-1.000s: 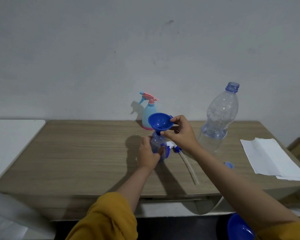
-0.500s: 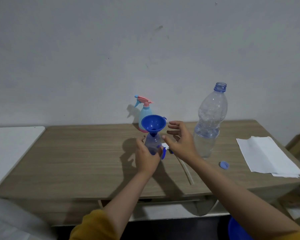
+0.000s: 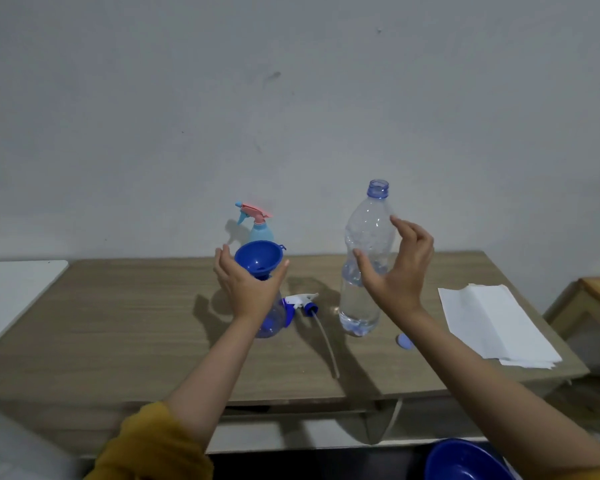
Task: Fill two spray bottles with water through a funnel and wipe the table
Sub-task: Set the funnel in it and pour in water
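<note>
A small clear-blue spray bottle (image 3: 270, 323) stands mid-table with a blue funnel (image 3: 258, 257) in its neck. My left hand (image 3: 246, 289) cups the funnel's underside and the bottle's neck, thumb on the right, fingers on the left. That bottle's white-and-blue spray head (image 3: 300, 302) lies beside it, its tube pointing toward me. A large clear water bottle (image 3: 362, 271), uncapped and partly full, stands to the right. My right hand (image 3: 399, 271) is spread around it, fingers apart; I cannot tell if they touch. A pink-and-light-blue spray bottle (image 3: 260, 228) stands by the wall.
The blue bottle cap (image 3: 404, 341) lies right of the water bottle. White paper towels (image 3: 492, 323) lie at the wooden table's (image 3: 118, 323) right end. A blue basin (image 3: 465, 462) sits below the front edge. A white surface (image 3: 14, 289) adjoins on the left, wooden furniture (image 3: 596, 296) on the right.
My right hand let go of the funnel and moved right and up to the water bottle. My left hand slid up from the bottle's body to under the funnel.
</note>
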